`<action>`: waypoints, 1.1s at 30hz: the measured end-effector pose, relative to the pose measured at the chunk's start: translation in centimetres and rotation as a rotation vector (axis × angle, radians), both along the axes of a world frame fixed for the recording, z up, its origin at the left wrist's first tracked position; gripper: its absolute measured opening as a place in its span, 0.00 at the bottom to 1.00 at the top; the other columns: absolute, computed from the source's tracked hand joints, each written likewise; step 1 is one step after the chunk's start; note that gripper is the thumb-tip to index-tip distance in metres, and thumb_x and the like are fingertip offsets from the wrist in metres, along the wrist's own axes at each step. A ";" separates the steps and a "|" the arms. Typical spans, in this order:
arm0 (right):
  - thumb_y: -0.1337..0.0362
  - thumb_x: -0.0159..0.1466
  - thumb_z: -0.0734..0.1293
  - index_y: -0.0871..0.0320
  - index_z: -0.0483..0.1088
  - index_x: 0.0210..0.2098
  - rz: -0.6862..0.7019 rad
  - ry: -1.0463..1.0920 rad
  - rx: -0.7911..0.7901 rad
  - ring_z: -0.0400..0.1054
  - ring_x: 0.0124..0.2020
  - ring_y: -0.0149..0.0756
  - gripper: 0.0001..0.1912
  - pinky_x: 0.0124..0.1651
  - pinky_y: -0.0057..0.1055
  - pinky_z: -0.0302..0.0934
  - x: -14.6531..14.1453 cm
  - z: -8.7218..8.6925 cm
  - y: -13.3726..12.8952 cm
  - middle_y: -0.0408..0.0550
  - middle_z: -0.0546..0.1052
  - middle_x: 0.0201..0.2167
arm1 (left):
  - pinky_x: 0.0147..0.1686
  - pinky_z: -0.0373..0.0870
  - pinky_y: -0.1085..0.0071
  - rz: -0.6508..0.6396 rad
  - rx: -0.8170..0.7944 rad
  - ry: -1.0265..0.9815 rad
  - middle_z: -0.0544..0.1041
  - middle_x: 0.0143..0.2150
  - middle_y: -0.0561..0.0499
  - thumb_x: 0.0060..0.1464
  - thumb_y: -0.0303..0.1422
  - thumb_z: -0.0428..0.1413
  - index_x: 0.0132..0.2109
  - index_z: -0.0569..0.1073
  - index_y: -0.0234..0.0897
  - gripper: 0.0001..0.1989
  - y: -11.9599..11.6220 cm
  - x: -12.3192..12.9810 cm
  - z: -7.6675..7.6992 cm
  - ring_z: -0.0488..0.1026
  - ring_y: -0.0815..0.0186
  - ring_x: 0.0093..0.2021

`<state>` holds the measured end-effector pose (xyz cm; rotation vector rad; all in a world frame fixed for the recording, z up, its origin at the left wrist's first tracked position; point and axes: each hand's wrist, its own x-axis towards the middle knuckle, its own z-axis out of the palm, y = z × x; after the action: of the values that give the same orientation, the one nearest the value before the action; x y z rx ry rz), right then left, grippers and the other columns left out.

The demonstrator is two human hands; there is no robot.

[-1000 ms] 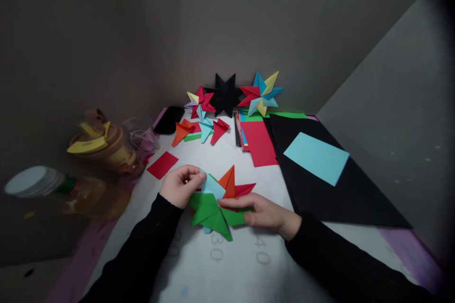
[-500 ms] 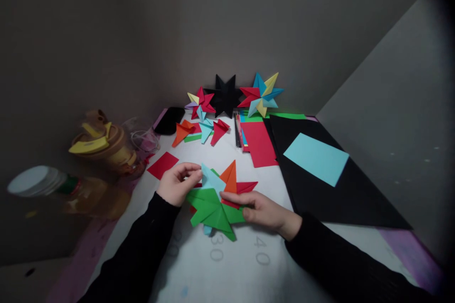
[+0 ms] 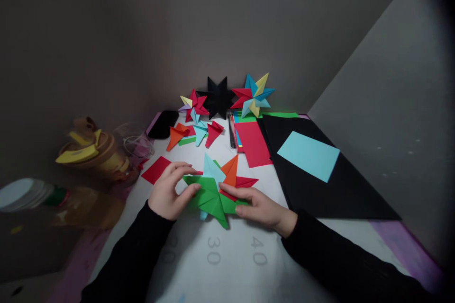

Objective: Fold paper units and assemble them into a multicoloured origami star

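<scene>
Over the white mat, both hands hold a multicoloured folded paper star (image 3: 213,199) with green, light blue, orange and red points. My left hand (image 3: 170,189) grips its left side, thumb on the green front and fingers curled round the edge. On the right, my right hand (image 3: 261,208) has its index finger lying across the star's middle near the orange and red points, thumb on a green point. Its other fingers are partly hidden. A red paper rectangle (image 3: 155,170) lies just beyond my left hand.
Folded stars, one black (image 3: 217,97) and one multicoloured (image 3: 253,97), lean on the wall. Loose folded pieces (image 3: 200,131) lie before them. Black sheets (image 3: 305,189) bear a light blue sheet (image 3: 308,156) at right. A brown pot (image 3: 95,151) and a white-lidded jar (image 3: 26,194) stand left.
My left hand has moved from the light blue point down to the green left side. The star has turned slightly. My right hand keeps its hold, and the view has shifted a little.
</scene>
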<state>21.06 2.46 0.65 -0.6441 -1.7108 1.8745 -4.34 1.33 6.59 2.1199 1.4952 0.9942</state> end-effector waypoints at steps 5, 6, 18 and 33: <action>0.62 0.61 0.66 0.50 0.55 0.61 0.031 -0.026 0.054 0.54 0.62 0.43 0.30 0.62 0.44 0.47 0.0 -0.1 -0.1 0.50 0.59 0.62 | 0.24 0.68 0.73 -0.013 -0.316 -0.127 0.73 0.31 0.49 0.50 0.36 0.55 0.35 0.69 0.35 0.09 0.7 -1.2 -0.4 0.70 0.68 0.28; 0.64 0.61 0.66 0.50 0.55 0.61 0.036 -0.033 0.064 0.55 0.61 0.43 0.30 0.62 0.44 0.48 0.0 -0.1 -0.1 0.50 0.59 0.62 | 0.23 0.67 0.73 -0.008 -0.362 -0.159 0.72 0.27 0.51 0.49 0.37 0.56 0.33 0.69 0.35 0.09 0.8 -1.3 -0.6 0.68 0.69 0.25; 0.71 0.59 0.65 0.50 0.54 0.61 0.044 -0.094 0.127 0.53 0.62 0.42 0.32 0.63 0.45 0.44 0.0 -0.1 -0.2 0.47 0.58 0.63 | 0.17 0.62 0.77 0.158 -0.464 -0.525 0.67 0.19 0.56 0.44 0.38 0.59 0.26 0.67 0.36 0.11 0.9 -0.9 -1.7 0.63 0.74 0.17; 0.70 0.56 0.67 0.50 0.54 0.61 -0.152 0.045 -0.155 0.61 0.57 0.43 0.35 0.59 0.46 0.51 -0.6 -0.2 -0.2 0.48 0.64 0.60 | 0.28 0.68 0.77 0.347 -0.283 -0.818 0.70 0.41 0.51 0.40 0.39 0.62 0.40 0.67 0.36 0.20 1.3 0.2 -2.3 0.70 0.72 0.32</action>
<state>20.46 2.25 0.47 -0.7639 -1.4555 1.9109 -4.17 2.62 4.30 1.0514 1.4452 1.4287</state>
